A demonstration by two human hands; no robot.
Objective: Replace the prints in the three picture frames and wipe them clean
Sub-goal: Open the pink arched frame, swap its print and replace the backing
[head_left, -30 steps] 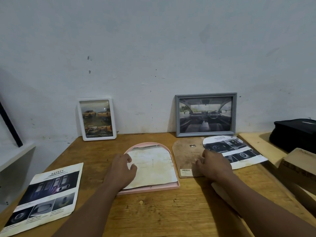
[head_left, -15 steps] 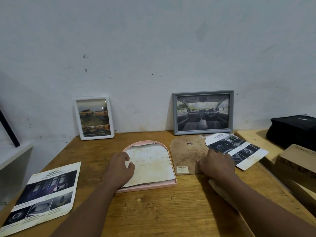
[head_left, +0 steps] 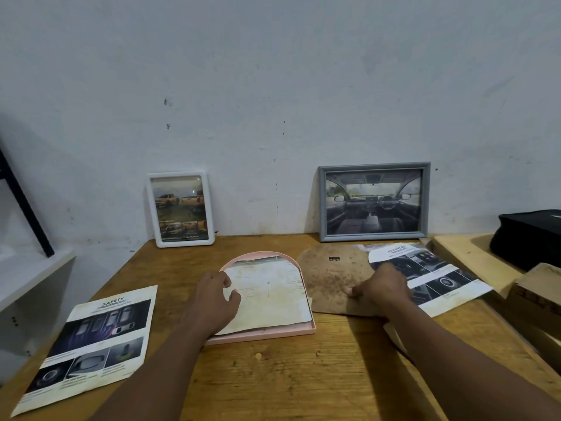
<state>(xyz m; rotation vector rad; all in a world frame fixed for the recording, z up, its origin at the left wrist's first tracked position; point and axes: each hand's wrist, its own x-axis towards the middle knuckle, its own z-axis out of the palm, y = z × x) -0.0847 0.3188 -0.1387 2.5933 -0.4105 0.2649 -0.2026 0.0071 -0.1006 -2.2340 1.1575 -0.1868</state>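
Left hand pinches the stained old print by its left edge, inside the pink arched frame lying on the worktop. Right hand rests on the brown backing board just right of that frame, and I cannot tell whether it grips. Pull too hard and that brittle paper may tear.

**Wood, paper, plastic and board**

Bare wood for the table, grainy, matt, scuffed and spotted. Smooth matt pink plastic, by the look, for the arched frame; yellowed, blotched matt paper for the stained sheet. Rough, dull brown fibreboard for the backing board. Glossy panes in the white frame, smooth like plastic, and the grey frame, satin-finished. Creased, faintly sheened paper for the SAFETY print and the ADVANCED print. Matt, speckled paint on the wall. Plain cardboard for the box.
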